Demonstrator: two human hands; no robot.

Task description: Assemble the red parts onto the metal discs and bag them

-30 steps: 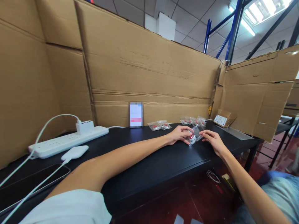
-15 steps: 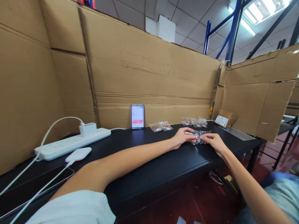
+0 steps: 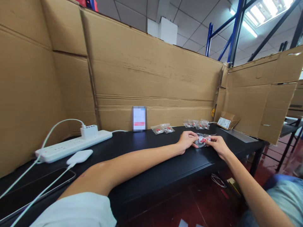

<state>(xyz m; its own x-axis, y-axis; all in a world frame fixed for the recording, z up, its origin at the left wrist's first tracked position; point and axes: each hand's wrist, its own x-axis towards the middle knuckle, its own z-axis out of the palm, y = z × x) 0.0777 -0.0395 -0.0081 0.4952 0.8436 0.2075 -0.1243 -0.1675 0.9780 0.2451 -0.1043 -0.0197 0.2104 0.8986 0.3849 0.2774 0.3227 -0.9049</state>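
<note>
A round, silvery-clear disc (image 3: 199, 142) is between my two hands, low over the black table. My left hand (image 3: 187, 141) grips its left edge, thumb and fingers closed. From the right, my right hand (image 3: 219, 146) pinches at a small red-and-white piece (image 3: 203, 140) over the disc; whether that piece is attached to it I cannot tell. A crinkled clear plastic bag (image 3: 209, 136) shows just behind my right fingers. Farther back lie two bagged round pieces with red spots (image 3: 163, 128) and a row of several similar bags (image 3: 196, 124).
A screen device (image 3: 139, 119) leans on the cardboard wall (image 3: 151, 75). At left on the table (image 3: 142, 170) are a white power strip (image 3: 78, 145), a white charging puck (image 3: 80, 156) with cables and a dark tablet (image 3: 35, 192). A labelled brown package (image 3: 227, 120) stands at back right.
The red-and-white piece has shifted right from the disc's middle, along with my right fingertips. More of the disc's round face now shows. My left hand has moved slightly right and down.
</note>
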